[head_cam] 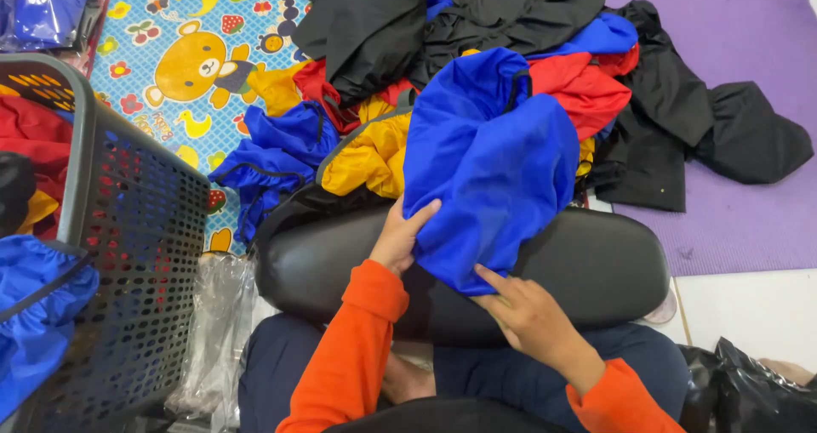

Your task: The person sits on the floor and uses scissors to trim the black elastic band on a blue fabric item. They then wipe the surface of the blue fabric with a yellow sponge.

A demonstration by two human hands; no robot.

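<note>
A blue fabric garment (494,161) lies spread over a black padded cushion (596,267) across my lap. My left hand (398,236) grips the garment's left edge, thumb on top of the cloth. My right hand (528,312) pinches the lower corner of the same blue garment, fingers pointing up-left. Both sleeves are orange. Beyond the cushion lies a heap of clothes (374,148) in blue, yellow, red and black.
A grey perforated basket (140,254) stands at the left with red, yellow and blue clothes in it. Clear plastic wrap (217,331) lies beside it. A children's play mat (187,59) covers the far left floor, a purple mat (732,220) the right. A black bag (757,390) sits at bottom right.
</note>
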